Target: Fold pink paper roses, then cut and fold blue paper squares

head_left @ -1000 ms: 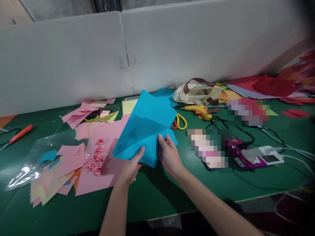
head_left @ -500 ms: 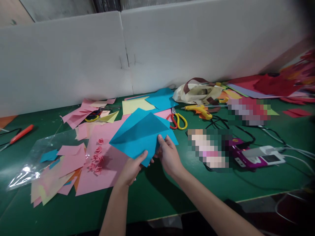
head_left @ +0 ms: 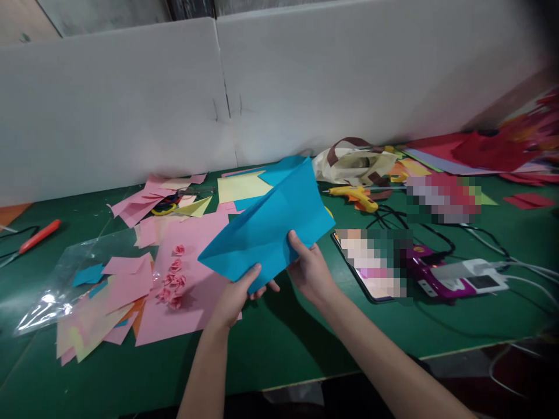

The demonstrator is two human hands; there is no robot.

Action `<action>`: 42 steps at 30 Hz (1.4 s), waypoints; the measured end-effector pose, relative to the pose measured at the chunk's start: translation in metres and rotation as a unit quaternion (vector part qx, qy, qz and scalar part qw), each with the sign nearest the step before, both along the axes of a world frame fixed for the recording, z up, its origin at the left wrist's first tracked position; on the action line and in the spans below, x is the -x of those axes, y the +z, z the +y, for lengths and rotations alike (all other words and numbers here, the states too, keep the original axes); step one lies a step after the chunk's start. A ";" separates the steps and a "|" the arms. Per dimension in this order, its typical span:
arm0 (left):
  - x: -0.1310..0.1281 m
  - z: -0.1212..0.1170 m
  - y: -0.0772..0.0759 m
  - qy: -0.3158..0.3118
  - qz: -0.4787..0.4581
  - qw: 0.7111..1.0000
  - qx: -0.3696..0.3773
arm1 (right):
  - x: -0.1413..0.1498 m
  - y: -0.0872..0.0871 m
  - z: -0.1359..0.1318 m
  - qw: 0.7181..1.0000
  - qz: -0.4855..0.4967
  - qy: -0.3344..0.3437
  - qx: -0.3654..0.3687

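Observation:
A creased sheet of blue paper [head_left: 266,224] is held up above the green table [head_left: 271,361]. My left hand [head_left: 236,297] pinches its lower edge, thumb on top and fingers beneath. My right hand [head_left: 310,265] grips the lower right edge the same way. Left of the paper, several small pink paper roses [head_left: 172,285] lie on a pink sheet [head_left: 196,314]. Behind it are a pale yellow sheet [head_left: 240,187] and more blue paper [head_left: 286,169]. The scissors behind the sheet are almost wholly hidden.
Paper scraps [head_left: 126,285] and a clear plastic sleeve [head_left: 48,302] lie at left, near an orange-handled tool [head_left: 41,235]. At right are a yellow glue gun [head_left: 351,195], a cloth bag [head_left: 353,166], a phone [head_left: 371,267] and a purple power strip [head_left: 425,279] with cables. White boards [head_left: 131,116] stand behind.
The blue sheet has been turned and tilted, its right side now raised up and to the right, covering the scissors. My right hand has shifted slightly right; both hands keep hold.

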State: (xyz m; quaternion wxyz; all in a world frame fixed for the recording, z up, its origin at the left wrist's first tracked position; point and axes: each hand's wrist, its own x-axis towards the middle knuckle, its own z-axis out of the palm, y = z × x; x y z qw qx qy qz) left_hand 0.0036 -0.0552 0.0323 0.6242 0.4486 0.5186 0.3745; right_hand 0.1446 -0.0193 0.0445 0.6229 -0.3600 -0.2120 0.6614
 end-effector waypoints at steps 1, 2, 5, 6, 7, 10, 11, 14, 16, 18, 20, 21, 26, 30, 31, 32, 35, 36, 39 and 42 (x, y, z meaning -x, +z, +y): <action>0.000 0.000 0.000 0.006 0.029 1.000 -0.006 | -0.001 0.000 0.001 1.000 -0.001 0.006 -0.010; 0.001 0.000 0.001 0.013 0.064 0.998 -0.010 | -0.002 0.000 0.002 1.000 -0.005 0.005 -0.019; 0.005 0.001 0.006 0.031 0.172 0.984 -0.029 | -0.015 -0.002 0.009 0.998 -0.044 -0.020 -0.042; 0.007 0.001 0.009 0.040 0.202 0.978 -0.034 | -0.021 -0.003 0.013 0.996 -0.072 -0.028 -0.049; 0.008 0.001 0.012 0.052 0.231 0.971 -0.036 | -0.028 -0.005 0.017 0.992 -0.114 -0.035 -0.049; 0.010 0.000 0.020 0.081 0.295 0.951 -0.039 | -0.048 -0.007 0.026 0.944 -0.306 -0.078 -0.094; 0.010 -0.001 0.022 0.083 0.308 0.947 -0.040 | -0.051 -0.006 0.028 0.917 -0.366 -0.099 -0.124; 0.010 -0.003 0.022 0.073 0.317 0.944 -0.048 | -0.054 -0.005 0.029 0.852 -0.470 -0.112 -0.201; 0.012 -0.004 0.016 0.068 0.317 0.944 -0.055 | -0.053 -0.005 0.028 0.846 -0.478 -0.087 -0.220; 0.014 -0.004 0.009 0.080 0.330 0.938 -0.066 | -0.053 -0.007 0.029 0.858 -0.459 -0.074 -0.216; 0.017 -0.003 0.003 0.088 0.349 0.928 -0.094 | -0.056 -0.012 0.031 0.875 -0.436 -0.067 -0.200; 0.018 -0.002 0.001 0.081 0.353 0.924 -0.122 | -0.058 -0.015 0.032 0.881 -0.428 -0.059 -0.190; 0.020 0.006 -0.010 -0.029 0.356 0.894 -0.270 | -0.067 -0.016 0.034 0.825 -0.510 -0.119 -0.214; 0.022 0.009 -0.020 -0.047 0.370 0.880 -0.294 | -0.063 -0.003 0.023 0.640 -0.653 -0.219 -0.341; 0.022 0.009 -0.022 -0.047 0.370 0.878 -0.300 | -0.061 0.000 0.019 0.589 -0.683 -0.224 -0.368; 0.023 0.008 -0.025 -0.047 0.370 0.877 -0.303 | -0.058 0.002 0.016 0.544 -0.708 -0.222 -0.391; 0.024 0.008 -0.029 -0.046 0.368 0.877 -0.305 | -0.051 0.006 0.009 0.476 -0.733 -0.200 -0.444; 0.025 0.008 -0.029 -0.049 0.368 0.877 -0.304 | -0.050 0.007 0.009 0.471 -0.730 -0.193 -0.456; 0.022 0.008 -0.021 -0.047 0.361 0.890 -0.274 | -0.047 0.007 0.009 0.474 -0.723 -0.179 -0.470; 0.015 0.005 -0.003 0.029 0.330 0.924 -0.188 | -0.046 0.007 0.010 0.472 -0.728 -0.175 -0.464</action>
